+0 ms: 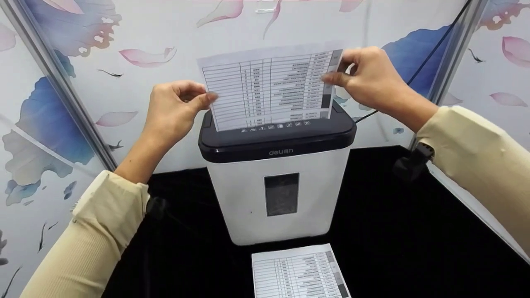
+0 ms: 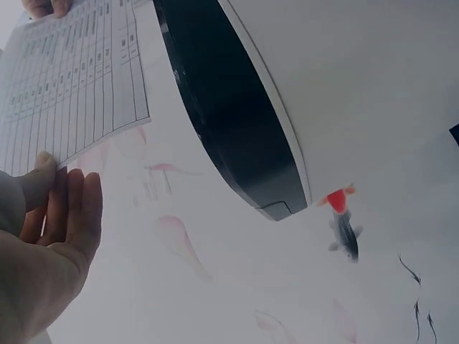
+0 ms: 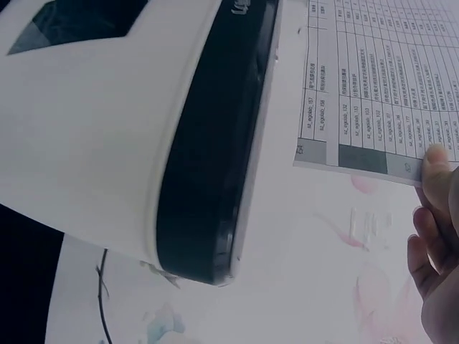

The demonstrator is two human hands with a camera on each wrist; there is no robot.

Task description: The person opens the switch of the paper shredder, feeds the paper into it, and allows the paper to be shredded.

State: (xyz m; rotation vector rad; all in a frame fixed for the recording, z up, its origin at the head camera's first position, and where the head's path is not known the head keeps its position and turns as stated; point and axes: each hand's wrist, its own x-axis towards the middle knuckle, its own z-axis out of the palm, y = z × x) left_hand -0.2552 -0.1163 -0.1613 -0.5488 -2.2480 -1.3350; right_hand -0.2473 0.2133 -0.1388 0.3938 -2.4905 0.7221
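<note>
A printed sheet of paper (image 1: 265,87) stands upright over the black top of a white paper shredder (image 1: 236,198). My left hand (image 1: 172,109) pinches its left edge between thumb and fingers. At the opposite edge my right hand (image 1: 370,78) pinches the sheet near the grey printed cells. In the left wrist view the left thumb (image 2: 44,163) lies on the paper's edge, beside the shredder's dark lid (image 2: 229,107). In the right wrist view the right thumb (image 3: 435,161) presses on the sheet (image 3: 373,93), whose lower edge shows apart from the lid.
Another printed sheet (image 1: 298,271) lies on the black cloth (image 1: 393,231) in front of the shredder. Flower-patterned panels (image 1: 153,25) with metal posts (image 1: 62,82) stand behind and beside it. A black cable (image 1: 439,45) runs down at the right.
</note>
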